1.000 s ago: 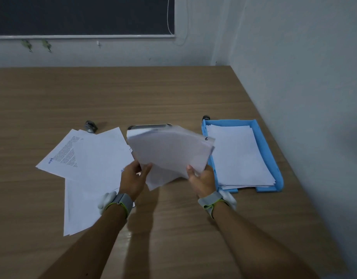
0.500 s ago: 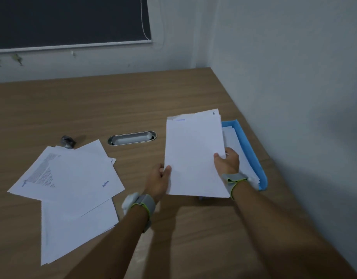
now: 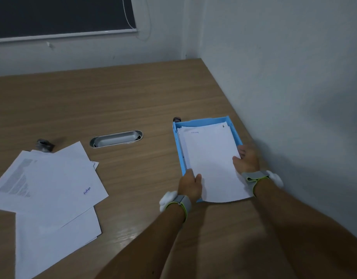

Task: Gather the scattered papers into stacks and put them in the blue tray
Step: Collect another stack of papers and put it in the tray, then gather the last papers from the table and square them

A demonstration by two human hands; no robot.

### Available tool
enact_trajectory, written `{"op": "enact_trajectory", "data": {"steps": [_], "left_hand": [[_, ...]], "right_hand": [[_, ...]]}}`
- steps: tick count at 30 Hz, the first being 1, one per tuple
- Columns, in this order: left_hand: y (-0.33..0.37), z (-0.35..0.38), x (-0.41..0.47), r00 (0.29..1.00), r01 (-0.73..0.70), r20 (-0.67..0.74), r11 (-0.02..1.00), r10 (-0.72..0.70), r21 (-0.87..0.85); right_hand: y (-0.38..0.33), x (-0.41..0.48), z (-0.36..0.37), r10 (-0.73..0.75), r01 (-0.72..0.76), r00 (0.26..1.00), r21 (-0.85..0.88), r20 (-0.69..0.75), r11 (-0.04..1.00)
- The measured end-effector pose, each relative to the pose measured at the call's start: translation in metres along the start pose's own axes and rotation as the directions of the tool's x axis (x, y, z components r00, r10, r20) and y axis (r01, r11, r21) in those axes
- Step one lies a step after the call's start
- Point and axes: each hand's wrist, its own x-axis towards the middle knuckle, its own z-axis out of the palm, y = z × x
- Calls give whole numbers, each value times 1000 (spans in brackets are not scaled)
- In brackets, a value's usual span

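Both the left hand (image 3: 190,183) and right hand (image 3: 246,159) grip the paper stack (image 3: 212,164), lying lengthwise in the blue tray (image 3: 233,120), its near end overhanging the tray's near edge.

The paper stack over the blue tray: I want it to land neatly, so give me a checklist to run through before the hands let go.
1. Both hands on the stack: ok, left hand at its near left corner, right hand on its right edge.
2. Stack lined up with the blue tray: ok, roughly.
3. Stack fully inside: not ok, its near end overhangs the tray's front.
4. Stack lying flat on the sheets below: cannot tell.
5. All papers gathered: not ok, loose papers lie on the table.
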Motion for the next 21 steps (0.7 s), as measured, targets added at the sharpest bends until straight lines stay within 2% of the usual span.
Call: {"op": "enact_trajectory", "data": {"steps": [4, 9, 17, 19, 21], "left_hand": [[7, 6, -13, 998, -9, -67, 994, 16, 105], [2, -8, -19, 974, -93, -209, 996, 89, -7], [-60, -99, 0, 920, -19, -393, 998, -7, -62], [-97, -139, -7, 879, 32, -471, 995, -71, -91], [-124, -170, -14, 827, 92, -550, 993, -120, -79]], "right_hand": [[6, -6, 10, 26, -18, 989, -55, 144, 998], [-11, -21, 34, 22, -14, 984, -46, 178, 999], [-64, -63, 120, -74, 71, 963, 21, 258, 997], [-77, -83, 154, -90, 102, 955, -27, 284, 994], [-82, -93, 170, -130, 162, 970, -150, 206, 975]]}}
